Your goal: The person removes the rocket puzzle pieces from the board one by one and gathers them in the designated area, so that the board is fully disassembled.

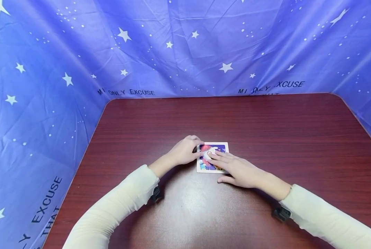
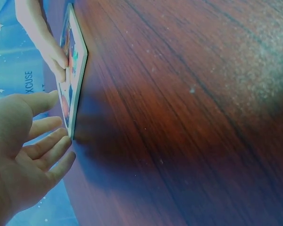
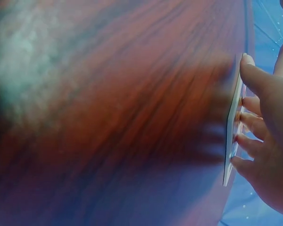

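Note:
A thin square picture board (image 1: 205, 165) with a white border and a colourful print lies flat on the table. My left hand (image 1: 183, 151) is at its left edge, the thumb reaching over the printed face. In the left wrist view, the left hand's fingers (image 2: 51, 149) are fairly straight, close beside the board's pale edge (image 2: 79, 87). From the right, my right hand (image 1: 243, 171) rests its spread fingers on the print, covering part of it. The right wrist view has those fingertips (image 3: 237, 161) touching the face, with the right thumb near a corner.
The dark red wooden table (image 1: 266, 121) has rounded far corners. Behind it and along both sides hangs a blue cloth (image 1: 173, 62) with white stars and lettering. A black wrist device (image 1: 281, 213) sits below the right cuff, another (image 1: 155, 194) by the left.

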`<state>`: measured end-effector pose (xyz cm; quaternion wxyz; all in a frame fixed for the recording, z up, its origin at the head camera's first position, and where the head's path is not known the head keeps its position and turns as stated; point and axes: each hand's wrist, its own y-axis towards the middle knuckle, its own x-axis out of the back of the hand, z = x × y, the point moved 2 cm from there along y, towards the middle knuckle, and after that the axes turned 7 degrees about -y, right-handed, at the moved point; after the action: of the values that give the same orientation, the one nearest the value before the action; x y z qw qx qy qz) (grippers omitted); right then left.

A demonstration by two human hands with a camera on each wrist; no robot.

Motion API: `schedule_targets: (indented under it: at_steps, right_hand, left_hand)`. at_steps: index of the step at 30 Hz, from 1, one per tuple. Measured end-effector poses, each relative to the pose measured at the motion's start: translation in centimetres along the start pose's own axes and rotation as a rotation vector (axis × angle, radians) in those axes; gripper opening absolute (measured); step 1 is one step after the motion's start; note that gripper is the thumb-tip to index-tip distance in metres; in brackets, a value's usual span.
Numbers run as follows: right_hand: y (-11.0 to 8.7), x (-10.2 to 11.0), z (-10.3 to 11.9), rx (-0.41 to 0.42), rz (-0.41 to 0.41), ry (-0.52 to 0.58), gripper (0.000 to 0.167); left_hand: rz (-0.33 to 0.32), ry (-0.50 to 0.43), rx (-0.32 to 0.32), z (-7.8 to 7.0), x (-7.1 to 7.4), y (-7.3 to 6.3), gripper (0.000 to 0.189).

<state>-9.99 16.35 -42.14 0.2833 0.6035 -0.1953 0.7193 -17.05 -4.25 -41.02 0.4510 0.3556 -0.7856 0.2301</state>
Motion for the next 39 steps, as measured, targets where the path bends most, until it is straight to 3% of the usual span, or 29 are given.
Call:
schedule_targets:
  at_steps: [12, 22, 39]
  right_hand:
    - [0.11, 0.15, 0.12, -0.014, 0.004, 0.006, 0.072]
    - [0.25, 0.13, 0.28, -0.003, 0.009, -0.001, 0.072]
    - [0.26, 0.08, 0.15, -0.025, 0.035, 0.011, 0.072]
  left_hand:
    - [-0.006, 0.050, -0.022, -0.25, -0.01, 0.19, 0.035]
    - [0.019, 0.066, 0.036, -0.64, -0.01, 0.55, 0.036]
    - [0.001, 0.011, 0.038, -0.48, -0.09, 0.83, 0.032]
